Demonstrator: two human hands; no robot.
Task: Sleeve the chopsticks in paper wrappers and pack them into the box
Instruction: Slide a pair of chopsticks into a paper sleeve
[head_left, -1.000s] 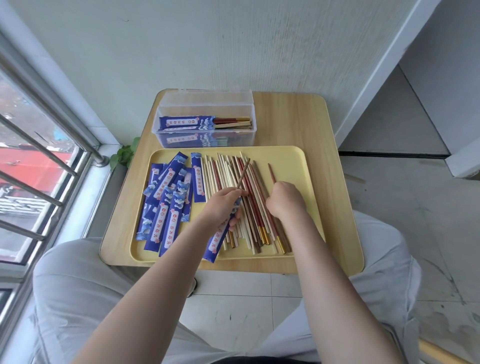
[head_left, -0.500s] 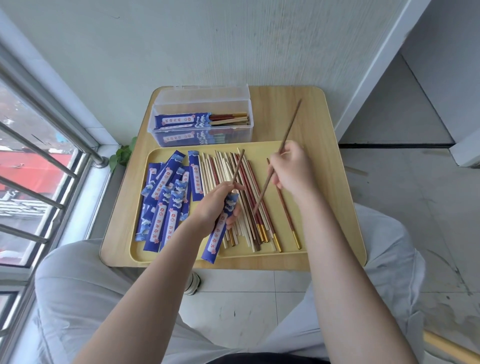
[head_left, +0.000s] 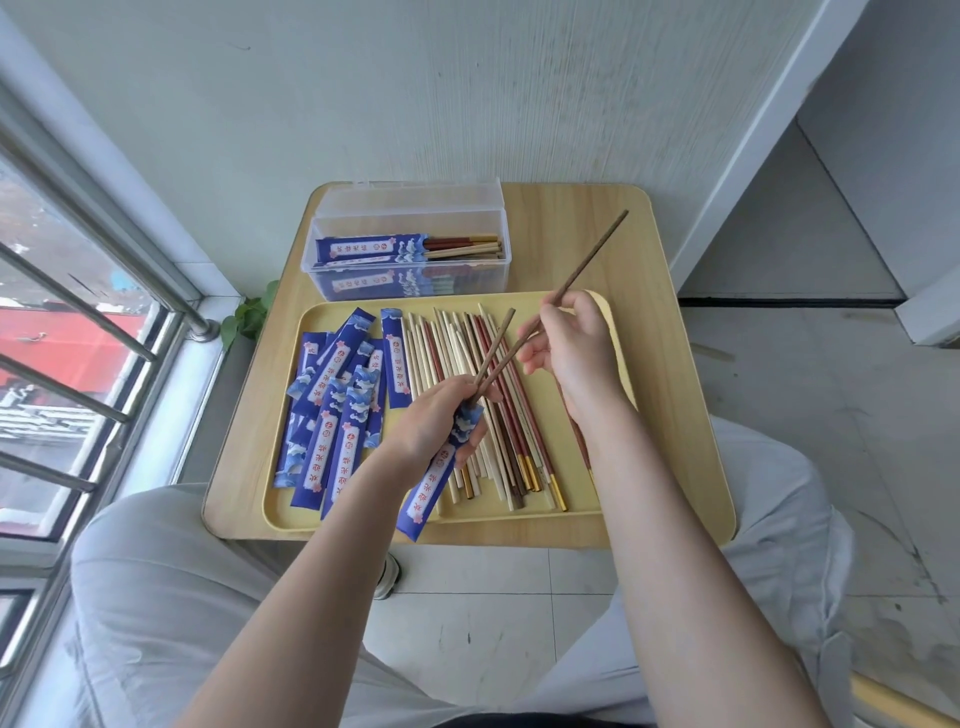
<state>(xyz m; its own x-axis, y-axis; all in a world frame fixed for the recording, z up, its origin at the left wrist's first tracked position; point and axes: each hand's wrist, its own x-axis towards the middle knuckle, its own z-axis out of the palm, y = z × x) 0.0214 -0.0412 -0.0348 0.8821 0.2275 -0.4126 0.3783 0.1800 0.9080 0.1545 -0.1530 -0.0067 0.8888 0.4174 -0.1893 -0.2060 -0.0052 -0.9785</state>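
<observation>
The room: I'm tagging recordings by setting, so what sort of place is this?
Probably an enclosed home balcony or window nook, not a workshop: a barred window, tiled floor, and a small wooden table pushed against a plain wall.

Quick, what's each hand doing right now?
Left hand: closed on a blue wrapper with one brown chopstick in it.
Right hand: pinching a second brown chopstick.

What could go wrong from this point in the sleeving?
1. The right hand feeds a second brown chopstick at an angle across the first one; its tip may miss the wrapper mouth or tear the paper.
2. The wrapper is pinched in the left hand near its mouth only, so it could buckle.
</observation>
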